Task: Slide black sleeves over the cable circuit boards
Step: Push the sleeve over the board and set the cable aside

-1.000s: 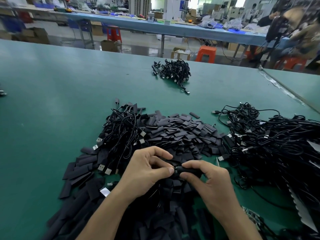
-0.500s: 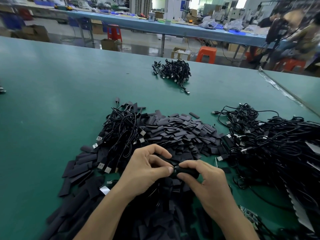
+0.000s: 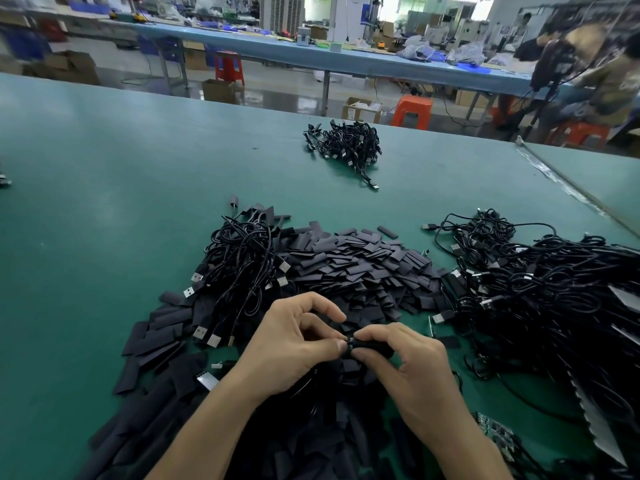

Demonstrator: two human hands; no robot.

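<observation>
The left hand [image 3: 294, 344] and right hand [image 3: 412, 372] meet at 6 o'clock above the green matted worktable [image 3: 104, 237]. Both pinch 1 short black tubular sleeve [image 3: 372, 348], the left at its near end; the board inside is hidden. At 3 o'clock sprawls a large tangle of black USB cables [image 3: 554, 306]. The heap of flat black sleeves [image 3: 363, 268] fills the centre. A coiled cable bundle [image 3: 242, 265] lies at 10 o'clock and a small far bundle [image 3: 346, 143] at 12.
</observation>
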